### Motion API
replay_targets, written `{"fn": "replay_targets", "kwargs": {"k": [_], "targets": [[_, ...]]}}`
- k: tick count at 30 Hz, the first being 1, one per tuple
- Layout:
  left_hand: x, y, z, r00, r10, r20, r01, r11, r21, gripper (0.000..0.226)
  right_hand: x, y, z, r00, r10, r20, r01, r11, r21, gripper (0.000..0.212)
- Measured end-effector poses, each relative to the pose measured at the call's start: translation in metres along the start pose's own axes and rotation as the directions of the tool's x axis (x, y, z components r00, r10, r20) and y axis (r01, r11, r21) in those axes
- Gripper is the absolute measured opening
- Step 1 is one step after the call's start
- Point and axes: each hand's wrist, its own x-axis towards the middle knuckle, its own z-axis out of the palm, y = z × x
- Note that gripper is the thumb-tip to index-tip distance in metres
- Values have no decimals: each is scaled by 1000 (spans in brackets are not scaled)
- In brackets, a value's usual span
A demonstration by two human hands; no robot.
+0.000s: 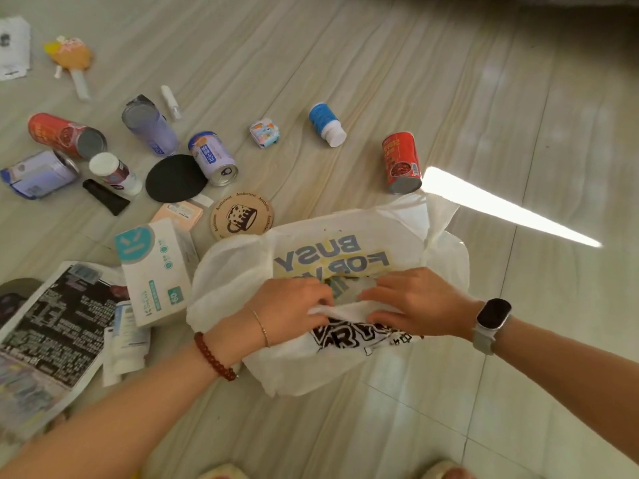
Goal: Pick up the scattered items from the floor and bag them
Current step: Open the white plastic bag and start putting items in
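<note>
A pale tiled floor [449, 98] is carrying everything. A white plastic bag [242, 271] printed "BUSY" is lying on it near the middle, and both hands are working at its mouth: the left hand [290, 305] and the right hand [415, 302] are each pinching a fold of the film, fingers closed on it. Left of the bag, a printed paper sheet [52, 333] and a white tissue pack [155, 271] are lying. Beyond, 2 red cans [401, 160] [65, 134], 2 purple cans [212, 157] [150, 126], a round cork coaster [242, 216], a black disc [174, 178] and a blue-labelled bottle [326, 124] are lying scattered.
</note>
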Motion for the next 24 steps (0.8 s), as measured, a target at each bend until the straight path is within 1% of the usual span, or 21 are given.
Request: {"fn": "replay_targets", "kwargs": {"k": [1,2,3,4,5,6,7,8,9,11,12,13,15,17,18,19,20,22,24], "targets": [[4,-5,-2,990,4,-139,-1,1000,21,19,3,2,1,998,19,-63,-20,1000,-16,41],[8,-9,-5,958,45,-283,-25,997,73,14,7,3,0,988,43,-145,-48,998,-34,35],[13,-15,-8,896,105,-432,-38,986,160,8,13,4,-3,971,73,-226,-87,995,-53,30],[16,-19,-12,813,169,-558,-29,968,250,2,18,4,-6,948,96,-302,-122,990,-69,27],[18,-21,-16,720,219,-659,3,948,319,5,22,5,-9,928,113,-356,-148,986,-74,26],[18,-21,-19,643,247,-725,38,935,352,13,23,4,-11,914,115,-388,-156,985,-75,27],[17,-21,-23,587,258,-768,64,930,362,20,22,4,-11,917,101,-385,-143,987,-80,28],[15,-22,-23,551,270,-789,74,927,368,26,20,4,-8,935,71,-349,-111,989,-97,31],[13,-24,-19,556,279,-783,63,925,375,30,16,3,-4,959,35,-282,-70,991,-116,34],[11,-32,-3,607,332,-722,-12,912,410,30,8,0,1,988,-33,-149,15,992,-123,40],[11,-36,6,610,368,-702,-54,903,427,28,7,1,0,989,-44,-138,29,993,-112,42],[11,-40,13,596,397,-697,-90,896,434,24,9,2,-3,986,-31,-161,15,995,-97,45],[12,-43,20,577,429,-695,-126,888,443,15,20,12,-11,973,82,-217,-101,992,-80,49],[9,-48,24,617,461,-637,-157,866,475,7,32,25,-16,948,250,-199,-283,946,-157,48],[6,-50,23,654,465,-597,-171,859,482,19,37,32,-16,931,321,-174,-355,908,-224,48],[4,-53,23,689,460,-560,-189,860,474,32,42,39,-16,908,395,-137,-418,866,-275,49],[2,-55,22,714,445,-540,-195,868,457,39,45,46,-16,868,490,-76,-489,822,-292,54],[1,-59,23,722,424,-547,-183,879,440,38,51,57,-14,749,662,28,-635,729,-255,65],[4,-64,26,718,386,-579,-132,892,432,31,57,64,-12,655,753,61,-734,654,-187,70]]}}
